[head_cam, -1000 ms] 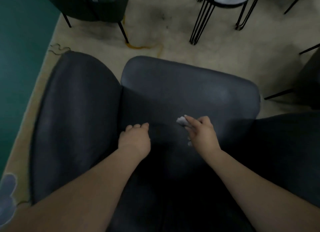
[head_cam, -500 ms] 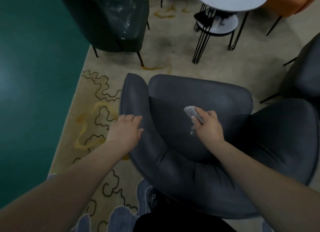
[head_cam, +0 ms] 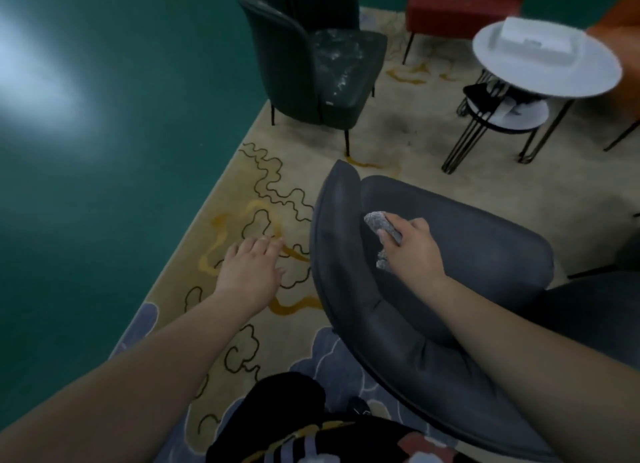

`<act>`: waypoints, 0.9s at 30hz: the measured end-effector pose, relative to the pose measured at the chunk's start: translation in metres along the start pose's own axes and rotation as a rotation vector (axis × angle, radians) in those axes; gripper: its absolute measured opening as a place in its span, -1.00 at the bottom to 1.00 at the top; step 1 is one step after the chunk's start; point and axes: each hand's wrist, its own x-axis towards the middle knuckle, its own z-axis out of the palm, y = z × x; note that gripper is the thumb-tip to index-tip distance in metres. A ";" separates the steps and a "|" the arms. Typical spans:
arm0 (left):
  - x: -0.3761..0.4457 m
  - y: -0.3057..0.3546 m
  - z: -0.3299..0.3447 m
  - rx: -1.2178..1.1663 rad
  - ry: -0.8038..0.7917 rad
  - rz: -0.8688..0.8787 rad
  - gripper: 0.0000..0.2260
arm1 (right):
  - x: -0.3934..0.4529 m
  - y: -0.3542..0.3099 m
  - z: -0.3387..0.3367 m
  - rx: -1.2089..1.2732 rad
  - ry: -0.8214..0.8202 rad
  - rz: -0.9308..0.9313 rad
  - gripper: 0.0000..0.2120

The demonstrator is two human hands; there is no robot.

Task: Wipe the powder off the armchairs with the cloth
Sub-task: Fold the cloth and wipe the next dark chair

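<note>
While over armchair (head_cam: 450,254), cloth (head_cam: 381,222) in right hand (head_cam: 412,251) grip

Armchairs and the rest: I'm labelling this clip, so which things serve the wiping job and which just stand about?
Job: cloth in right hand; grey armchair; green armchair, powder on its seat.
Standing about: round table; white box; red chair; rug; left hand, holding nothing.

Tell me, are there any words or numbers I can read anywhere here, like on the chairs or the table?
No words or numbers can be read.
Small pale tag on the dark green armchair: too small and blurred.
White box on the round table: no print visible.
Pattern on the clothing at the bottom: stripes, no letters.
</note>
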 end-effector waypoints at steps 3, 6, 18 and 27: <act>-0.004 -0.026 0.000 -0.030 -0.015 -0.016 -0.47 | 0.000 -0.028 0.015 0.011 -0.024 -0.031 -0.61; 0.000 -0.060 -0.002 -0.044 -0.020 -0.032 -0.47 | 0.008 -0.058 0.035 0.000 -0.027 -0.069 -0.60; 0.064 -0.232 -0.026 0.050 -0.048 0.131 -0.46 | 0.065 -0.190 0.147 0.001 0.031 0.032 -0.59; 0.160 -0.278 -0.039 0.146 -0.088 0.198 -0.46 | 0.131 -0.205 0.171 -0.036 0.083 0.124 -0.59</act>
